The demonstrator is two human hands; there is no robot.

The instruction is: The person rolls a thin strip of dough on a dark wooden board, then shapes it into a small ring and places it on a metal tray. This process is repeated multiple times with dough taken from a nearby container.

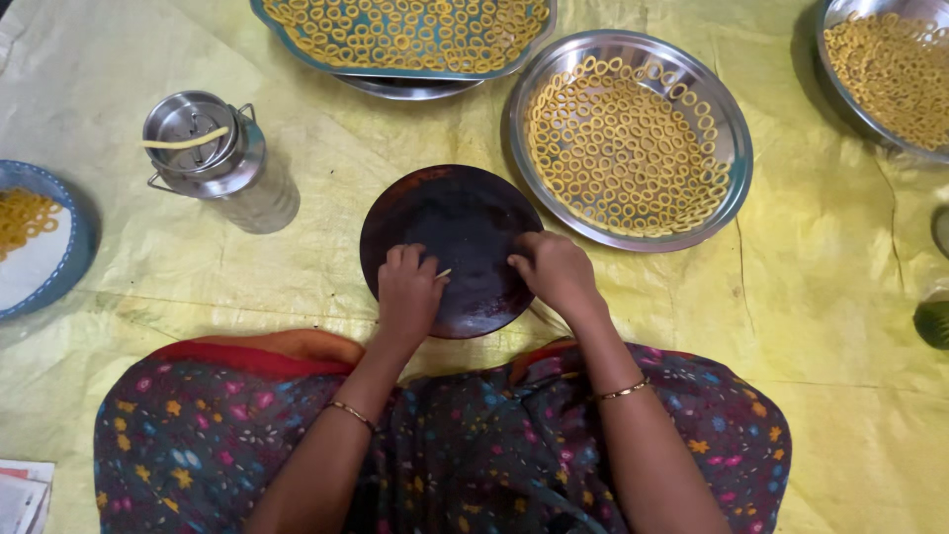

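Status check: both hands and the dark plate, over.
Left hand and right hand on dark round plate, fingers curled. Thin dough bit at left fingertips. Steel dish of rings beside; nothing blocking.

Sat on a yellow plastic floor sheet [297, 267], knees under a dark flowered cloth [474, 445]. Rested both hands on a round dark brown board [460, 213]: left hand [408, 292] curled, fingers [410, 259] pinching a thin pale dough strand [444, 273]; right hand [556, 272] bent over the board's right edge. Placed beyond it a round steel plate [727, 168] filled with yellow dough rings [623, 148]. Stood at the left a steel lidded can [213, 158] bearing a dough strip [185, 140].
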